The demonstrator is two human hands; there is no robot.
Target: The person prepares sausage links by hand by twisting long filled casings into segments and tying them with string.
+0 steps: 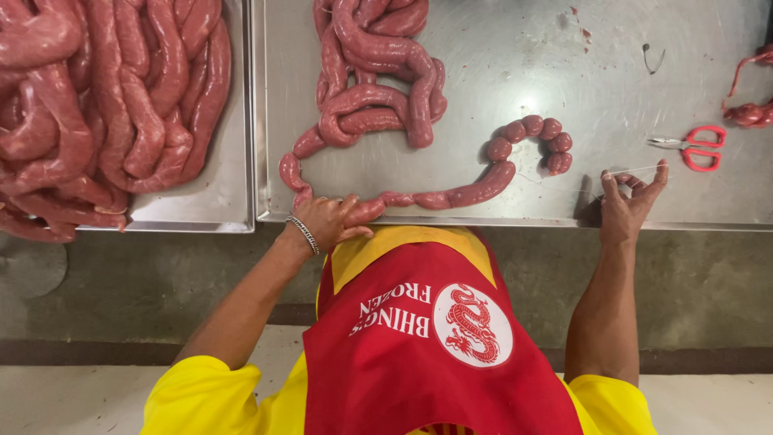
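A: Room was tightest along the near edge of the steel table (499, 72), where both hands worked just inside the rim. On the left, a steel tray (217, 201) heaped with raw sausage (113, 113) butted against the table's side, shutting off that way. To the right the surface ran bare as far as the red-handled scissors (699, 147), with a few meat scraps (749, 113) beyond them at the far right edge.

B: And the sausage being handled, how did it look?

A: The sausage rope (451, 196) was one long pinkish-red casing, marbled with fat. It lay piled in thick loops at the top middle, then trailed down and along the front rim. Past the middle it had been tied off into a curved chain of small round links (535, 133).

B: Where did it lie against the hands?

A: The left hand (330, 219), a metal bracelet (304, 234) on its wrist, lay curled over the rope at the near edge, fingers closed around the casing where it bent toward the person. The right hand (630, 197) was well apart from the meat, right of the links. Its thumb and fingers were pinched on a thin pale string (636, 170), drawn taut, leading back toward the links, though I couldn't see just where it joined.

B: The scissors?

A: Untouched, just beyond the right hand.
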